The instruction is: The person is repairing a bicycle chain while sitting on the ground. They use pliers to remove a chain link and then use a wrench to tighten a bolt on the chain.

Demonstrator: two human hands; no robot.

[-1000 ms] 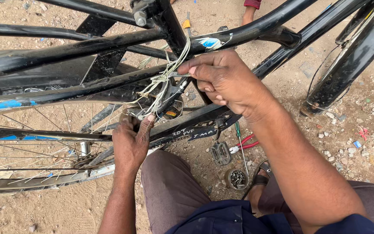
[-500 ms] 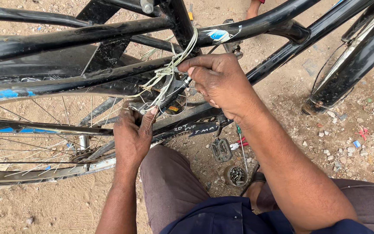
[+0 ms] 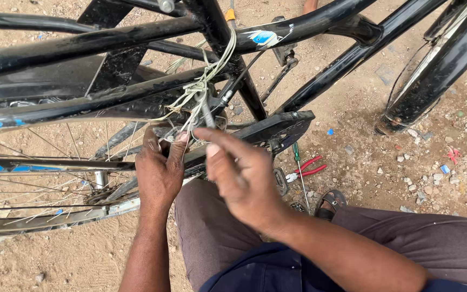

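The left hand (image 3: 159,172) pinches its fingertips on the pale twine (image 3: 204,86) and metal fitting beside the rear wheel hub, while the right hand (image 3: 239,176) is closed loosely on a thin metal tool (image 3: 207,114), its index finger stretched along it; the tool's tip sits in the tangle of twine. The twine is wound around the black bicycle frame (image 3: 98,40) where the tubes meet, above the spoked wheel (image 3: 39,178). On the sandy ground (image 3: 406,157) to the right lie red-handled pliers (image 3: 308,166) and a green-handled screwdriver (image 3: 298,162), just beside the chain guard (image 3: 274,130). A sandalled foot (image 3: 331,203) rests near them.
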